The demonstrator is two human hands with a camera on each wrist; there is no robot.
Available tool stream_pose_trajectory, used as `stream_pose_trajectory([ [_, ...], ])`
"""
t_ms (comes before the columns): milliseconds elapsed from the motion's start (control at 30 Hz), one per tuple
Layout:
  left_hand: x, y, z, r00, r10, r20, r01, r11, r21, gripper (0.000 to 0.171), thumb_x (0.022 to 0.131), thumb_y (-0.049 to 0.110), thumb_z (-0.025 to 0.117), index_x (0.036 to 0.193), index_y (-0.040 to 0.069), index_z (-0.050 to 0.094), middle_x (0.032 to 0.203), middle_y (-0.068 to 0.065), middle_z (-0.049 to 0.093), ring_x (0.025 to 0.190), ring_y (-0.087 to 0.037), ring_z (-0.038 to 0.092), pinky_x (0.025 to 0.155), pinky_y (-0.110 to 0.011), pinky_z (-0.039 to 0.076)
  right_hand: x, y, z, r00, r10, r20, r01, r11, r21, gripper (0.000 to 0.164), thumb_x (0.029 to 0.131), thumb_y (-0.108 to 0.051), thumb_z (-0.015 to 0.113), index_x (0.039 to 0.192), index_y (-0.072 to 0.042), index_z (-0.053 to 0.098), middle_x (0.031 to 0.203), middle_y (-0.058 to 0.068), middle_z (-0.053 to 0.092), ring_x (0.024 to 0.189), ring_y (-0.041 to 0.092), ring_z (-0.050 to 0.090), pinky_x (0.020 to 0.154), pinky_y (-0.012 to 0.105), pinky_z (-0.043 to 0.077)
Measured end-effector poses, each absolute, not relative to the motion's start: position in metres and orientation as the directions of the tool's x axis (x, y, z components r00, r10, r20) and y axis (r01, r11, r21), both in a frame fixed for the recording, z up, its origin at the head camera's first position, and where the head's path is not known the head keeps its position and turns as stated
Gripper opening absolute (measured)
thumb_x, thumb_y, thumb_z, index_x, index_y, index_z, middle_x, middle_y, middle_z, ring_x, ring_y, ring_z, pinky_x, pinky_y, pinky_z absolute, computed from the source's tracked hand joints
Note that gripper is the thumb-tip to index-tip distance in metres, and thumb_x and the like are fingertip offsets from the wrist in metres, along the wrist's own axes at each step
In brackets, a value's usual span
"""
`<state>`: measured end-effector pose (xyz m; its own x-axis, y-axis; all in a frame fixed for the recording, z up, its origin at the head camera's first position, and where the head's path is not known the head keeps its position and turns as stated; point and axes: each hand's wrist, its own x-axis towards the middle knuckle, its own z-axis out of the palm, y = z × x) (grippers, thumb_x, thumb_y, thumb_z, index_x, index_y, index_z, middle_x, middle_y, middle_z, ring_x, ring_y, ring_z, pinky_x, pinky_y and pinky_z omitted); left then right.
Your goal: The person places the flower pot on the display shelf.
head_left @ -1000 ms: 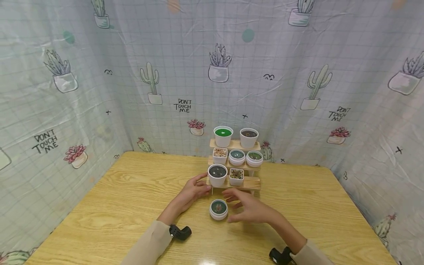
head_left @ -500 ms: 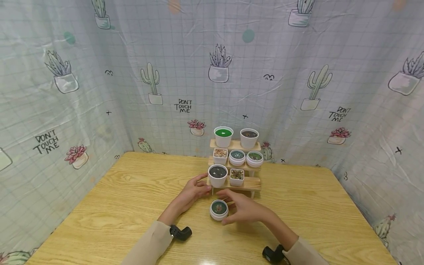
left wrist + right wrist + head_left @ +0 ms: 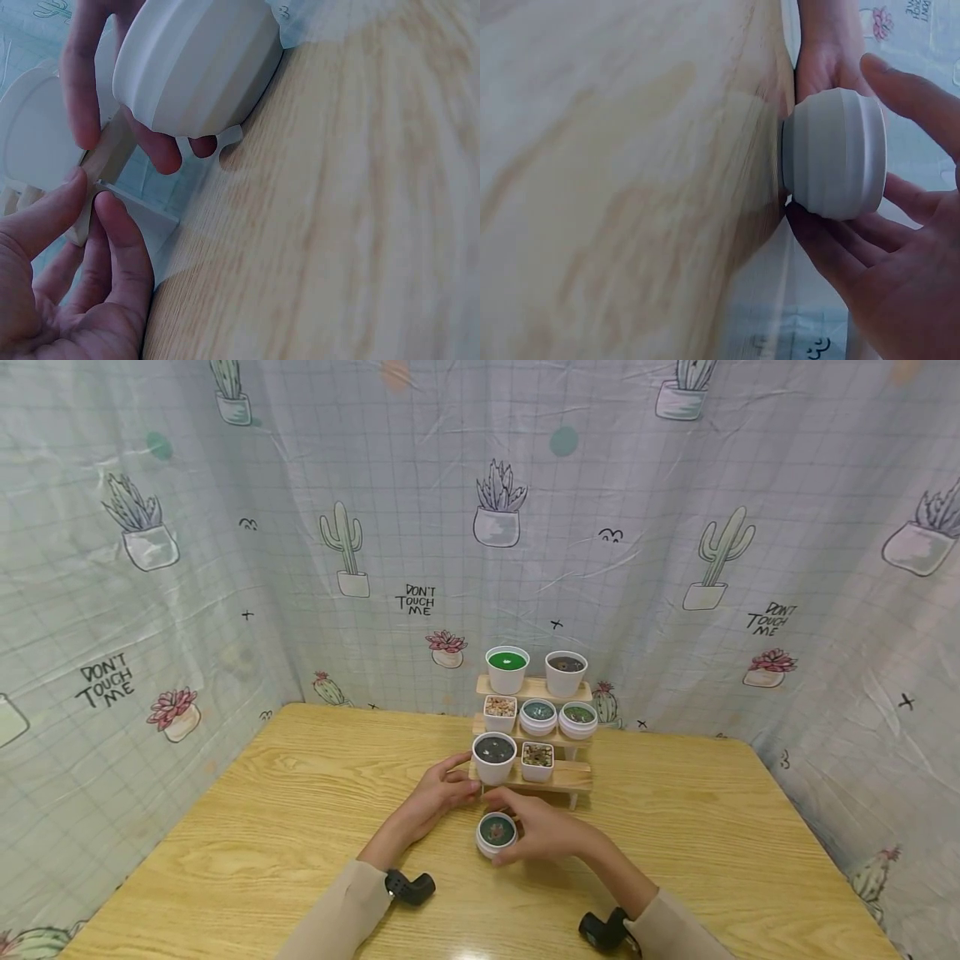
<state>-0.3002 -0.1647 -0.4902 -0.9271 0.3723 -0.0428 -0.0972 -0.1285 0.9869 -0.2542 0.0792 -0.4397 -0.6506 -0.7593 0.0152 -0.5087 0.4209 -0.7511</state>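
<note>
My left hand [image 3: 435,795] pinches the left end of the lowest board of a small three-step wooden plant stand [image 3: 572,774] between thumb and fingers. In front of it, a round white pot [image 3: 486,850] with a dark green top stands on the table. My right hand [image 3: 546,828] curves around this pot from the right. In the right wrist view its fingers [image 3: 832,247] lie along one side of the pot, while the thumb [image 3: 911,94] hangs just off the other side. A white pot with a dark top [image 3: 494,767] sits on the board beside my left hand.
The stand's lowest board also bears a square pot of pebbles [image 3: 537,763]. On the middle board are a square pot [image 3: 499,718] and two round pots; two taller cups [image 3: 507,674] top it. A printed curtain [image 3: 375,543] hangs behind the wooden table [image 3: 300,793].
My right hand has moved left, bringing its fingers behind the round pot and its thumb in front. My left hand stays at the stand; the pot has stayed in place.
</note>
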Motion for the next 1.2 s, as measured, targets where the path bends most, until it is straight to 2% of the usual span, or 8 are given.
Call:
stream_pose_trajectory([
  [167,-0.301,-0.165,-0.491,-0.926,0.376,-0.043,-0.098,-0.13,0.987,0.071,0.1,0.005,0.064,0.161,0.004,0.028,0.106,-0.001,0.067,0.096,-0.011,0.068,0.089,-0.028,0.059,-0.255,0.078,-0.442,-0.654,-0.757,0.01,-0.503,0.425,-0.753,0.079,0.083,-0.026,0.088,0.147,-0.004,0.048,0.139,0.01,0.063,0.128,0.026,0.061,0.107,0.033,0.05],
  [467,-0.302,-0.166,-0.494,-0.93,0.365,-0.042,-0.095,-0.129,0.987,0.072,0.099,0.005,0.065,0.161,0.003,0.029,0.105,-0.002,0.067,0.098,-0.011,0.068,0.09,-0.028,0.059,-0.255,0.079,-0.445,-0.669,-0.743,-0.013,-0.495,0.46,-0.737,0.068,0.082,-0.023,0.086,0.142,-0.01,0.057,0.138,0.0,0.064,0.124,0.015,0.06,0.105,0.027,0.05],
  [800,-0.303,-0.164,-0.493,-0.928,0.37,-0.045,-0.1,-0.131,0.986,0.072,0.099,0.005,0.065,0.161,0.003,0.028,0.106,-0.001,0.067,0.098,-0.011,0.067,0.089,-0.028,0.059,-0.255,0.082,-0.444,-0.648,-0.761,0.029,-0.543,0.436,-0.718,0.065,0.082,-0.022,0.086,0.139,-0.007,0.059,0.137,0.005,0.065,0.124,0.015,0.06,0.105,0.028,0.05],
  [1200,-0.302,-0.164,-0.493,-0.93,0.366,-0.039,-0.093,-0.13,0.987,0.071,0.099,0.005,0.065,0.16,0.003,0.029,0.106,-0.002,0.067,0.098,-0.011,0.068,0.089,-0.028,0.059,-0.257,0.089,-0.437,-0.628,-0.777,0.034,-0.57,0.431,-0.7,0.063,0.081,-0.026,0.087,0.136,-0.008,0.061,0.132,0.002,0.067,0.121,0.014,0.062,0.107,0.03,0.05],
])
